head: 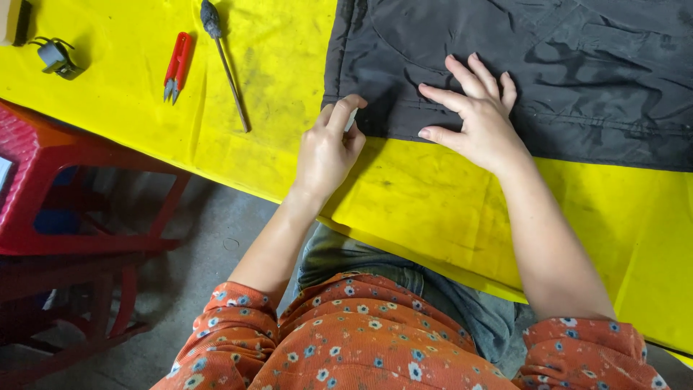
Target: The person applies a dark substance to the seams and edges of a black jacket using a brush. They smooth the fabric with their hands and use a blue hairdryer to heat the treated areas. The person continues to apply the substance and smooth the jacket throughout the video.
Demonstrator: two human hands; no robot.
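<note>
A dark grey padded garment (563,65) lies spread on a yellow table (289,79). My right hand (480,119) rests flat on its lower edge with the fingers spread, pressing the fabric down. My left hand (328,148) is at the garment's lower left corner, thumb and forefinger pinched on a small white piece (351,121), held against the fabric edge. What the white piece is cannot be made out.
Red thread snips (176,66) and a thin stick with a dark tip (225,61) lie on the table to the left. A small dark clip-like item (54,55) sits at the far left. A red plastic stool (65,173) stands beside the table.
</note>
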